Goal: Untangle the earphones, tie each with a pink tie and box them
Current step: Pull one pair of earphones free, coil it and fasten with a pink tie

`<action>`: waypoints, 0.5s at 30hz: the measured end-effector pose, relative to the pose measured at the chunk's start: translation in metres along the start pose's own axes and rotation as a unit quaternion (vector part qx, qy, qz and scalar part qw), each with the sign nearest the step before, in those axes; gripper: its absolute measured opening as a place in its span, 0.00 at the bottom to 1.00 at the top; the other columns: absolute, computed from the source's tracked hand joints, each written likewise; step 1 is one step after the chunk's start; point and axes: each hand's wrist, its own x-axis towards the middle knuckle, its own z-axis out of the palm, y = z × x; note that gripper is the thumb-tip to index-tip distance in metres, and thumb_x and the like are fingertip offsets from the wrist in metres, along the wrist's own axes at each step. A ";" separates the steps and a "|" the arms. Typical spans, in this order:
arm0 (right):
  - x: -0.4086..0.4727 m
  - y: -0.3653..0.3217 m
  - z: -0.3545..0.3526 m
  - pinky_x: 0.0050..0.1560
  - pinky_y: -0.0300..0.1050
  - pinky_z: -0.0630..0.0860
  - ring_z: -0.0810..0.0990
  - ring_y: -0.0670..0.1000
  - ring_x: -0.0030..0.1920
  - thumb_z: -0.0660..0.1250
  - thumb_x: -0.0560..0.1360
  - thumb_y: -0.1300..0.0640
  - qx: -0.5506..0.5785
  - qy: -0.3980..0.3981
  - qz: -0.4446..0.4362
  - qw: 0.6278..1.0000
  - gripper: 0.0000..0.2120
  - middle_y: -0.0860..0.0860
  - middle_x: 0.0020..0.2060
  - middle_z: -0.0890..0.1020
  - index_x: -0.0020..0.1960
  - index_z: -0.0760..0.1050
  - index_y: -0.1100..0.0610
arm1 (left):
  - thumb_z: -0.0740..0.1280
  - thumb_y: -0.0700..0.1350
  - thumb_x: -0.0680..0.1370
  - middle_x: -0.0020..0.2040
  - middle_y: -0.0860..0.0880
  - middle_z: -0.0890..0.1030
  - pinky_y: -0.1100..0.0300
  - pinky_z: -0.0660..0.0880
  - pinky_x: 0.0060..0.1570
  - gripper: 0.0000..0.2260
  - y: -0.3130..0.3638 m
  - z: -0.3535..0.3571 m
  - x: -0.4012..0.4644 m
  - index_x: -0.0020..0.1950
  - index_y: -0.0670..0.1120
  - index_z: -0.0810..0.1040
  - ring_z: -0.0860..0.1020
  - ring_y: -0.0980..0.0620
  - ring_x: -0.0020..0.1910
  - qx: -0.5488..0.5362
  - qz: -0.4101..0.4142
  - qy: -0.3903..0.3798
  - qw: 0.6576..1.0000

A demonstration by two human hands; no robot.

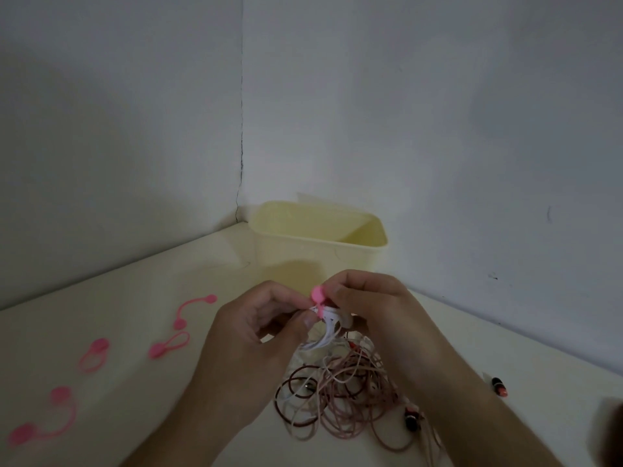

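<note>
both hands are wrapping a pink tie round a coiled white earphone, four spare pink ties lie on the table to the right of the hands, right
Not quite. The head view shows the four spare pink ties on the table to the left of the hands, not the right. The rest holds: the left hand and right hand hold a coiled white earphone with a pink tie round it.

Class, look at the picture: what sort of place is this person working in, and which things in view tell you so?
Probably a plain indoor room, at a table pushed into a corner. Two bare pale walls meet behind a cream table, and a yellow plastic box stands on it. Nothing marks it as home or workshop.
</note>
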 end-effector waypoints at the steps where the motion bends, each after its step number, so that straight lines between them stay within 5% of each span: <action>1: 0.000 0.000 -0.002 0.47 0.47 0.75 0.78 0.52 0.41 0.74 0.76 0.52 -0.018 -0.002 -0.005 1.000 0.07 0.53 0.36 0.81 0.45 0.86 0.56 | 0.76 0.37 0.74 0.43 0.47 0.88 0.48 0.81 0.45 0.09 0.000 -0.001 0.000 0.44 0.52 0.85 0.85 0.46 0.41 -0.002 0.001 0.003 1.000; 7: 0.000 0.001 -0.006 0.47 0.45 0.75 0.80 0.44 0.39 0.72 0.81 0.54 -0.151 0.007 -0.036 0.988 0.08 0.48 0.37 0.84 0.44 0.85 0.53 | 0.77 0.41 0.73 0.44 0.48 0.89 0.52 0.82 0.49 0.06 -0.001 0.001 -0.001 0.44 0.52 0.85 0.86 0.47 0.44 0.003 0.010 -0.013 1.000; 11: 0.002 0.001 -0.003 0.42 0.45 0.75 0.79 0.43 0.35 0.63 0.86 0.51 -0.203 0.046 -0.016 0.978 0.13 0.49 0.37 0.84 0.45 0.80 0.52 | 0.73 0.43 0.76 0.45 0.48 0.88 0.63 0.80 0.47 0.04 0.003 0.005 0.001 0.45 0.52 0.85 0.86 0.52 0.46 -0.011 0.011 0.001 1.000; 15: 0.004 -0.002 -0.011 0.39 0.58 0.81 0.81 0.55 0.32 0.62 0.87 0.52 -0.105 0.114 0.008 0.988 0.13 0.55 0.36 0.86 0.48 0.78 0.57 | 0.68 0.40 0.82 0.44 0.49 0.87 0.49 0.81 0.50 0.13 -0.003 -0.002 0.025 0.58 0.59 0.80 0.84 0.53 0.44 0.062 -0.045 0.046 0.996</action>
